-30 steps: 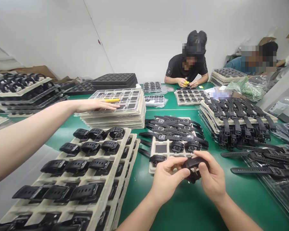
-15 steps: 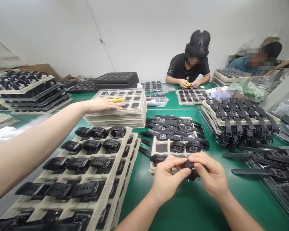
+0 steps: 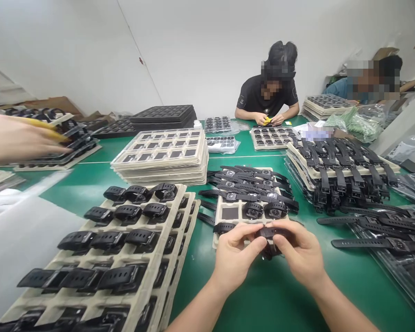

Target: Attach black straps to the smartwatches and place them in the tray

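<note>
1. Since 1 s ago: co-worker's arm, then stretched over the tray stack (image 3: 166,154) w/ a yellow tool, has pulled back to far left; now just a blurred co-worker's hand (image 3: 17,138) near the left edge. Own hands barely shifted, watch sits a bit closer in.
2. Left hand (image 3: 237,258) & right hand (image 3: 299,253) meet low-centre over the green surface (image 3: 280,299), both closed on one black watch (image 3: 268,240).
3. L fingers (image 3: 252,230): thumb + forefinger pinch the watch's left end, rest curled. R fingers pinch its right end from above. Watch mostly hidden by both hands; strap detail can't tell.
4. Watch held just above surface, at the near edge of a small pulp tray (image 3: 230,216) carrying a few watches.
5. Left: big pulp tray (image 3: 180,216) w/ rows of rolled black watches. Right: strap pile (image 3: 342,175) on stacked trays; loose straps (image 3: 376,226) near right edge.
6. Far side: person in black shirt (image 3: 266,99) seated, hands on sth yellow.
</note>
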Tool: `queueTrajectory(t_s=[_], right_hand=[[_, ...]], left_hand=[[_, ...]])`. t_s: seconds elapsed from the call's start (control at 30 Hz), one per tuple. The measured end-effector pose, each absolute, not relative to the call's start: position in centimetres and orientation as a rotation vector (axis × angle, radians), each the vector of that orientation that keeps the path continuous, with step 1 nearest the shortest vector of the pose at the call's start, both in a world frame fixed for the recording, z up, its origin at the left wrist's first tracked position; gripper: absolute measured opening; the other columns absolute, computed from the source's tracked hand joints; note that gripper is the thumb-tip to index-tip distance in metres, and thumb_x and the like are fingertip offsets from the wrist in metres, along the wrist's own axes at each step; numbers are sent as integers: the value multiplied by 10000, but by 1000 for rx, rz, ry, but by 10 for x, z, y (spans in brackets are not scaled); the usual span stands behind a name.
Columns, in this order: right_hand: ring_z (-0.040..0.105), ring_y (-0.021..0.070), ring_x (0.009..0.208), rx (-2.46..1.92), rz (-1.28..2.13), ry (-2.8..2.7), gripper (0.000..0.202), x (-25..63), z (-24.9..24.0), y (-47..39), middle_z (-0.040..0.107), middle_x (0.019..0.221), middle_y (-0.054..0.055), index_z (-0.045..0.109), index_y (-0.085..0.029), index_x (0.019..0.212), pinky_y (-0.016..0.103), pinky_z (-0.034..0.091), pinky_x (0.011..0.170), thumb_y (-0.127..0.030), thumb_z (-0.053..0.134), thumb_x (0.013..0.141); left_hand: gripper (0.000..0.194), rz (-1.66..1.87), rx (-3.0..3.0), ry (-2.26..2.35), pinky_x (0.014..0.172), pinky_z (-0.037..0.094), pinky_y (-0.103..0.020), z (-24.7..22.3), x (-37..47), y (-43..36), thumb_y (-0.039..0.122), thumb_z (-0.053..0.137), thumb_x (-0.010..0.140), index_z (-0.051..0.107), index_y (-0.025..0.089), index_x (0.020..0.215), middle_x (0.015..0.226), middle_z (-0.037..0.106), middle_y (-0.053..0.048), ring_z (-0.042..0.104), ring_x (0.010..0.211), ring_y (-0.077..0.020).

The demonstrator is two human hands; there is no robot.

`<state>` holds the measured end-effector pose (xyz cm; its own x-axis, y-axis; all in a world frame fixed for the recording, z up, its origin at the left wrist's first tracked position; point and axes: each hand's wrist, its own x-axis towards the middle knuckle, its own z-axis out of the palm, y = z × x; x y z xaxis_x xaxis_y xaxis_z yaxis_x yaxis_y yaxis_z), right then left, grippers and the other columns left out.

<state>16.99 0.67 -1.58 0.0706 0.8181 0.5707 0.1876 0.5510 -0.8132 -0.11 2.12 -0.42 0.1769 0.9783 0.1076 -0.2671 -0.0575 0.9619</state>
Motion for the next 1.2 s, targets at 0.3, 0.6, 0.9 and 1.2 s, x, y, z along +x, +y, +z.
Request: queueTrajectory(t_s=[0.3,0.6,0.9,1.2], right_hand=[[743,204,876,-874,676,-1465,207,169,-15,9,809,950,1,813,-332,927,300,603,779,-138,760,876],[749,206,858,-899,678,-1393,143,170,-19,9,814,935,-9,821,-359,940,308,610,785,-232,769,895],[749,239,904,-961,647,-1482,165,167,-16,6,799,1000,37,801,-341,1060,339,622,786,-334,655,982],[703,176,670,-1037,961,-1321,141,168,-15,6,765,821,11,774,-312,1001,237,573,564,-417,704,939]], left_hand=[[209,1269,1134,826,672,557,-233,-7,0,21,311,860,754,840,224,943,784,676,-35,594,690,-123],[229,1217,1262,882,707,554,-275,-5,-4,21,216,819,737,829,188,965,790,675,-51,629,725,-161],[235,1202,1383,933,711,563,-288,0,-4,19,210,794,756,806,179,988,814,703,-56,631,729,-168],[256,1227,1837,812,848,595,-353,0,-9,22,213,639,933,768,201,1154,1073,695,-126,669,1001,-233]])
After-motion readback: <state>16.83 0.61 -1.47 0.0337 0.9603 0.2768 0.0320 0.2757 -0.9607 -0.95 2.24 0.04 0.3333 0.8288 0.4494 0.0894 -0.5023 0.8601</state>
